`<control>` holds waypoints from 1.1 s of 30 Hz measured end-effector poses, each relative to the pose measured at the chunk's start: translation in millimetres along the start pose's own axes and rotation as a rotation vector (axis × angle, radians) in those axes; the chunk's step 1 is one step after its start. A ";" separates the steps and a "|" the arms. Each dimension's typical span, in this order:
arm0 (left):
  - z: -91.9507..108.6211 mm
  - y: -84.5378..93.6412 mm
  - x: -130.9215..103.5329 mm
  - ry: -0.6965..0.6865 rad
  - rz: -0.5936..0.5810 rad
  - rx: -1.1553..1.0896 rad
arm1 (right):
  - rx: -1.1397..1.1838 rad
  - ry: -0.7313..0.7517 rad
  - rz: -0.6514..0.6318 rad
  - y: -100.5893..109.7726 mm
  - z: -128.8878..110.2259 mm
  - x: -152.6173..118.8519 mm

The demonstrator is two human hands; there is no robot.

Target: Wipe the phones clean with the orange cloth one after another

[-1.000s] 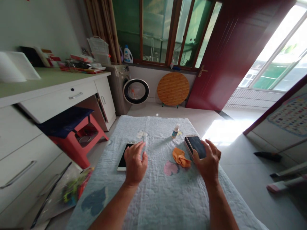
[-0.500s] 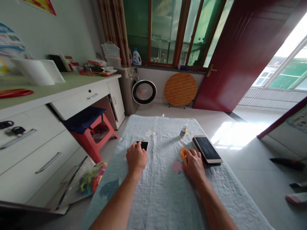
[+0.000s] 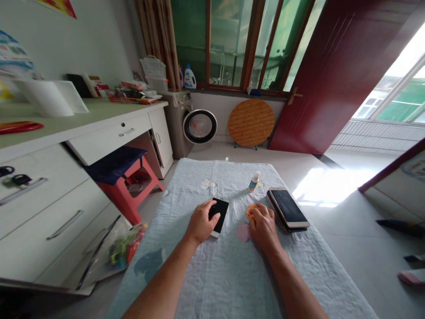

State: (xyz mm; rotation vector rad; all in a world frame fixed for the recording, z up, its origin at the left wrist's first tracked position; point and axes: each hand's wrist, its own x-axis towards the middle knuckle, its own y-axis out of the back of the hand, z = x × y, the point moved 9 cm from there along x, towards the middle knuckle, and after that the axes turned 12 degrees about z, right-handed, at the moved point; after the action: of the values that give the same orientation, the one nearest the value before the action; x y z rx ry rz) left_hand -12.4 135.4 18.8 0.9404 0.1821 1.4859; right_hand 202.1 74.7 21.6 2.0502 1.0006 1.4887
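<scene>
A white smartphone point(image 3: 219, 217) with a dark screen lies on the blue cloth-covered table point(image 3: 229, 274). My left hand point(image 3: 201, 221) grips its left side, with thumb and fingers reaching over the screen. My right hand point(image 3: 263, 223) is closed on an orange cloth point(image 3: 250, 212), which shows at its fingertips above the table cover. Just right of that hand lies a larger gold-edged phone point(image 3: 288, 206), resting on a dark flat thing point(image 3: 297, 229). A small spray bottle point(image 3: 254, 182) stands upright farther back.
To the left are a white desk point(image 3: 109, 128) and a red stool point(image 3: 133, 188) with a dark top. A bag of colourful things point(image 3: 124, 252) sits on the floor. Behind the table stand a washing machine with its door point(image 3: 199, 126) swung out and a round wooden tabletop point(image 3: 251, 122).
My left hand has moved right with the white smartphone, which now shows more of its screen. My right hand has shifted slightly left with the orange cloth.
</scene>
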 end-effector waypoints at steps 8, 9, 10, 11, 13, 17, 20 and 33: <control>-3.8 -12.2 -10.2 0.020 -0.354 -0.089 | 0.093 -0.055 -0.057 -3.1 1.8 -0.5; -3.5 -13.8 -12.5 0.007 -0.389 -0.079 | 0.111 -0.064 -0.056 -2.2 1.7 -0.4; -3.0 -15.2 -14.6 -0.005 -0.418 -0.071 | 0.133 -0.076 -0.054 -1.2 1.8 -0.2; -2.3 -16.1 -16.4 -0.014 -0.441 -0.064 | 0.158 -0.092 -0.053 -0.2 1.8 0.1; -0.2 -17.5 -18.9 -0.031 -0.474 -0.050 | 0.213 -0.138 -0.056 1.4 1.5 1.4; 4.8 -18.6 -19.5 -0.029 -0.471 -0.002 | 0.359 -0.231 -0.127 -1.0 -12.2 6.3; 10.3 -18.9 -18.5 -0.020 -0.391 0.023 | 0.462 -0.165 -0.181 -2.8 -43.5 10.4; 9.8 -15.4 -18.8 -0.046 -0.164 0.307 | 0.177 0.217 -0.377 -16.1 -95.3 -3.9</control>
State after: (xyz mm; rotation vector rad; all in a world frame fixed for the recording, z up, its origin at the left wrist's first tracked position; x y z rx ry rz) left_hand 2.8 117.4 7.3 1.1752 0.4532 1.3049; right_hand 107.3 74.8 40.7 1.7054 1.5563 1.4796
